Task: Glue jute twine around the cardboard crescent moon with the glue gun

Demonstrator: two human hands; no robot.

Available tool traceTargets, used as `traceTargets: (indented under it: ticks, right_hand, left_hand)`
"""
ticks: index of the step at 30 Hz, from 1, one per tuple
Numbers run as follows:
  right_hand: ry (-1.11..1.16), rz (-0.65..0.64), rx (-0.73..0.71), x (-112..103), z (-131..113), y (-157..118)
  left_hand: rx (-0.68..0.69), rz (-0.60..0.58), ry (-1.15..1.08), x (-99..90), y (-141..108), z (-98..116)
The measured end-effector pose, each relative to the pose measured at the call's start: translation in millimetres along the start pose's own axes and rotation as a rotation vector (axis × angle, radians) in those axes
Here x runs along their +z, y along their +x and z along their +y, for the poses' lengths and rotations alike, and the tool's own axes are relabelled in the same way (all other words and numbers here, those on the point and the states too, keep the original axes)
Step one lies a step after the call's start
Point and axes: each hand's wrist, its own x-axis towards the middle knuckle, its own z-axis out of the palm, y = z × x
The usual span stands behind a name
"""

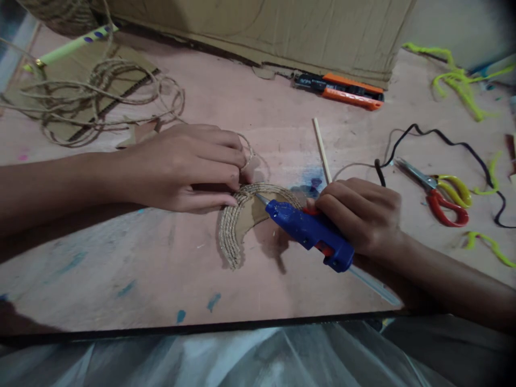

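Observation:
My right hand point(360, 212) grips a blue glue gun point(300, 223), a clear glue stick point(374, 285) poking out of its back end. Its metal nozzle meets a crescent-shaped piece of cardboard point(252, 212), at the inner edge of the rope rows. Several rows of twine point(229, 231) run along the crescent's outer curve. At the upper left of the crescent, the fingers of my left hand point(201, 164) are bent together, with the thumb against the rows. A loop of twine rises beside the fingertips; whether they pinch it is hard to see.
Loose twine point(97, 97) lies tangled over a cardboard square point(76, 113) at left. An orange cutter knife point(342, 90) rests before a large cardboard sheet point(258, 32). Scissors point(437, 191), black cord point(443, 141) and yellow-green yarn point(459, 80) lie at right. A thin stick point(321, 148) is near my right hand.

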Motion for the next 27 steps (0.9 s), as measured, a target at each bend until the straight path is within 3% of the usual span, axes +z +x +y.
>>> traceTargets:
  ticks: [27]
  right_hand:
    - [0.012, -0.016, 0.042, -2.9, -0.9, -1.8]
  left_hand:
    - [0.007, -0.005, 0.019, -0.8, 1.9, 0.3]
